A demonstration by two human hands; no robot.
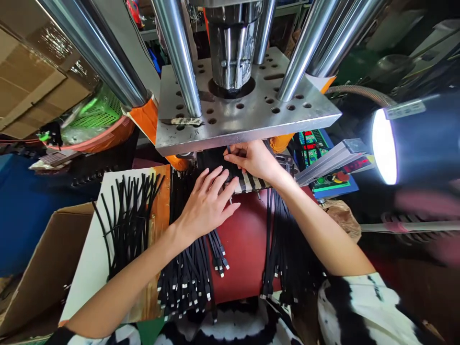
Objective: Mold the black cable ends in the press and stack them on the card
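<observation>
My left hand [208, 201] lies palm down with its fingers spread, over the near left edge of a fixture [251, 183] with striped front. My right hand [251, 159] reaches beneath the thick steel plate [247, 129], thumb and forefinger pinched on a small dark piece, perhaps a cable end; its exact kind is hard to see. Below my left hand hangs a bundle of black cables [187, 282] with metal-tipped plugs. Another bunch of black cables [278, 249] hangs under my right forearm, over the red surface [239, 244].
Shiny guide columns [181, 57] and a central ram [233, 52] rise above the plate. More black cables [131, 215] rest on a white board at left. A lit lamp [384, 146], a metal bar [330, 160] and a control panel [316, 158] stand at right. An open carton [46, 258] sits lower left.
</observation>
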